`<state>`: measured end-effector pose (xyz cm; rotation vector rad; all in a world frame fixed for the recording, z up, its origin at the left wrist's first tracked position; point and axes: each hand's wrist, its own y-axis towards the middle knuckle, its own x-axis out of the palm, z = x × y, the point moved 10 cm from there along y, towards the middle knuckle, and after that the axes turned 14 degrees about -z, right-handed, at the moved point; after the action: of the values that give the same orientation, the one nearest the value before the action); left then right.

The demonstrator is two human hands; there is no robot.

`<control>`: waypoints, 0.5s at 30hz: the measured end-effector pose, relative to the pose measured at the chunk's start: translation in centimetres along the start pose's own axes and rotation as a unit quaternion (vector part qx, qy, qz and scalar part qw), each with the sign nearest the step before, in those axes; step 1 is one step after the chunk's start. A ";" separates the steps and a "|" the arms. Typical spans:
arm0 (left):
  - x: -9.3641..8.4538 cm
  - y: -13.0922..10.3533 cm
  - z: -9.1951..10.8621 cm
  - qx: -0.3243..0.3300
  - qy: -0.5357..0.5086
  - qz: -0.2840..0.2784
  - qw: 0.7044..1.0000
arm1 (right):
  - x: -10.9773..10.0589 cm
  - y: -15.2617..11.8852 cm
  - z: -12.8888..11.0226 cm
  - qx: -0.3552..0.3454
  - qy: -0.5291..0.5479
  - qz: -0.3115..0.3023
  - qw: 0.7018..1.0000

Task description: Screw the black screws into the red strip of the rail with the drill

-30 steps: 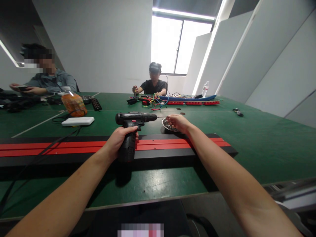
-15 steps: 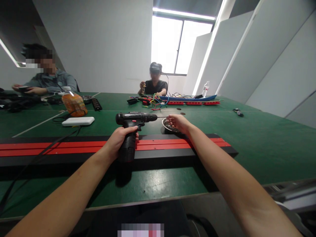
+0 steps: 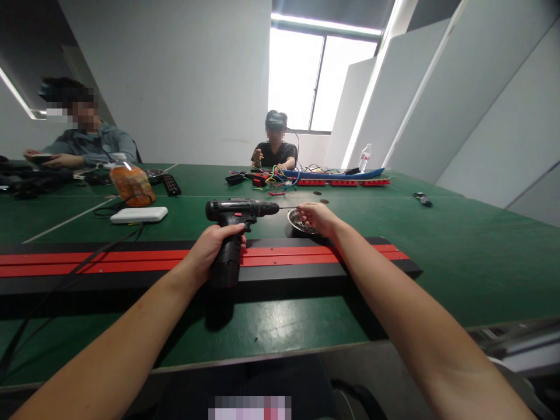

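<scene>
My left hand point(image 3: 209, 248) is wrapped round the grip of a black cordless drill point(image 3: 231, 211), with the thumb laid along its side. The drill's long thin bit point(image 3: 287, 207) points right and reaches the fingertips of my right hand point(image 3: 319, 217). Those fingers are pinched at the tip of the bit; whatever is between them is too small to make out. Below them stands a metal bowl point(image 3: 291, 222) of small dark pieces, partly hidden by the right hand. Both forearms cross a long black bar point(image 3: 306, 272) with red strips point(image 3: 280, 255).
A white power bank point(image 3: 139, 215) with a cable and an orange-filled bottle point(image 3: 131, 184) stand at left. Red strips and loose wires point(image 3: 280, 178) lie across the green table point(image 3: 459, 256). Two people point(image 3: 275, 149) sit beyond, one at far left handling a small object.
Both my hands and the drill stay nearly where they were. Across the table, the seated person's raised hand has shifted slightly right and down.
</scene>
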<state>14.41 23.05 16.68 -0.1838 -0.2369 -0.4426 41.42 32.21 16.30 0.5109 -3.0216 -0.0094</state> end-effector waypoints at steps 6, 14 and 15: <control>0.0 0.0 -0.1 0.001 0.001 -0.007 1.000 | 0.0 0.2 0.2 0.002 0.007 -0.008 1.000; 0.0 0.0 -0.2 0.000 -0.005 -0.008 1.000 | 0.2 0.0 0.2 0.016 0.022 -0.007 1.000; 0.0 0.0 -0.2 0.002 -0.007 -0.009 1.000 | 0.2 0.0 0.3 0.019 0.023 -0.005 1.000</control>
<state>14.43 23.00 16.50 -0.1816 -0.2522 -0.4584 41.26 32.16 16.06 0.5209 -2.9790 0.0572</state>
